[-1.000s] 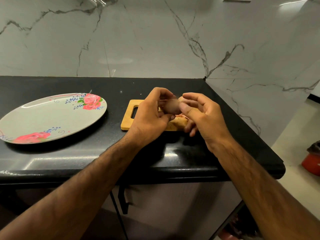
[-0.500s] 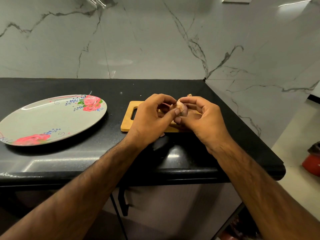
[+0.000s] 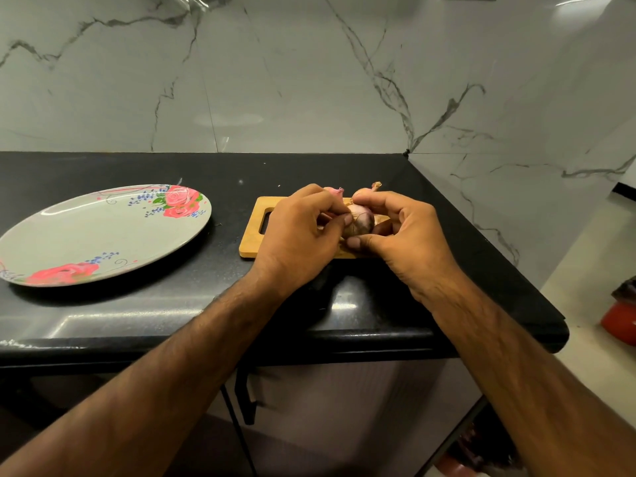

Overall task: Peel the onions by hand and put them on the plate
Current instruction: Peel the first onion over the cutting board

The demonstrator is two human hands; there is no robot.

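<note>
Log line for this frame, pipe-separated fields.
step: peeling | left hand: holds onion | right hand: pinches onion | onion: over board | plate: no onion yet

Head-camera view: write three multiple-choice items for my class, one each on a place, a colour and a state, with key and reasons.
1. Where does the plate lie from the cutting board? A on it; B to its left; C to its right.
2. The counter is: A black; B white; C green.
3. The onion being peeled is: A on the plate; B lying untouched on the counter; C held between the left hand and right hand.
Key: 1 B, the plate sits apart on the left; 2 A, its top is glossy black; 3 C, fingers of both hands grip it over the cutting board.
</note>
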